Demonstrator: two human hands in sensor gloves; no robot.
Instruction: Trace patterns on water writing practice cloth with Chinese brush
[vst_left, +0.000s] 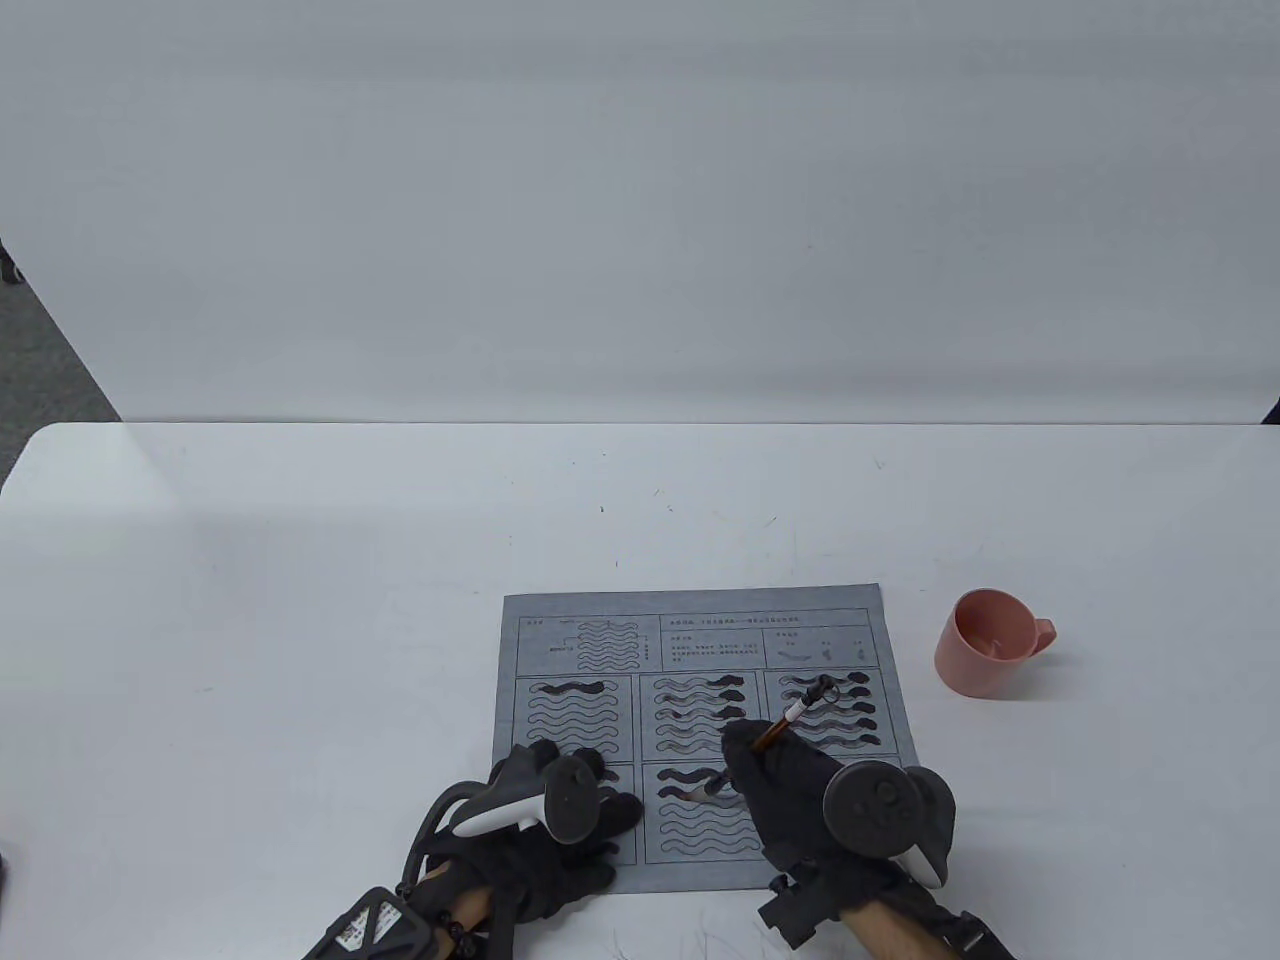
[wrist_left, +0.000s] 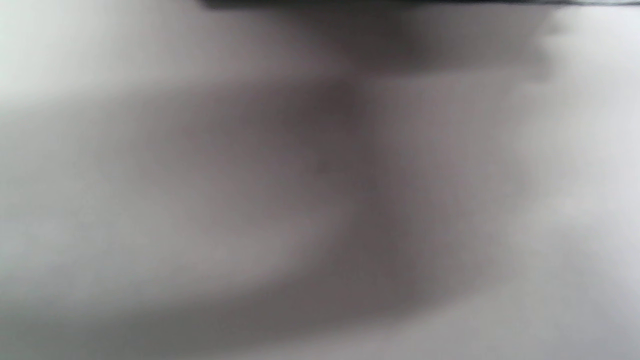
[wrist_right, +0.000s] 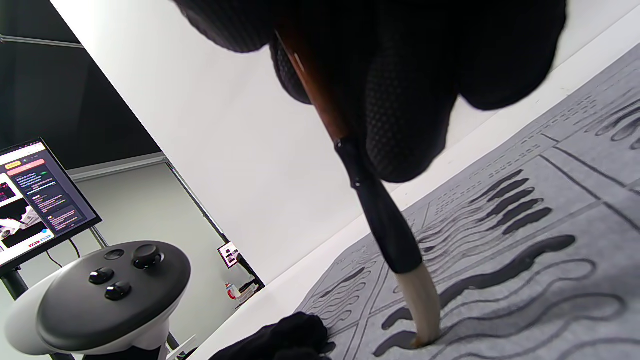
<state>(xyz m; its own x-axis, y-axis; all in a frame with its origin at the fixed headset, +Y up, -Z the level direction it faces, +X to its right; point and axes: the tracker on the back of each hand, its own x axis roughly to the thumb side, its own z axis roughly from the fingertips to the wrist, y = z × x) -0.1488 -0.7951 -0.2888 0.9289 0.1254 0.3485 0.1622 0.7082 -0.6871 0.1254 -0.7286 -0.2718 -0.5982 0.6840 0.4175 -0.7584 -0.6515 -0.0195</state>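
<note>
Lying open: bare table (vst_left: 300, 560) left of and beyond the cloth (vst_left: 690, 610). Standing right of the cloth, well apart: pink cup (vst_left: 985, 645). Blocking the cloth's near-left corner: left hand (vst_left: 540, 830).

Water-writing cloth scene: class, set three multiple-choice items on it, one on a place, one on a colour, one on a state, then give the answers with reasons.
1. Where does the cup stand?
A. on the cloth
B. right of the cloth, apart from it
C. left of the cloth

2. What colour is the cup?
A. pink
B. blue
C. green

3. Where is the brush tip?
A. in the cup
B. lifted well clear
C. touching the cloth

Answers: B, bare table shows between them; A, plain in the table view; C, the right wrist view shows the bristles meeting a dark wet stroke.
</note>
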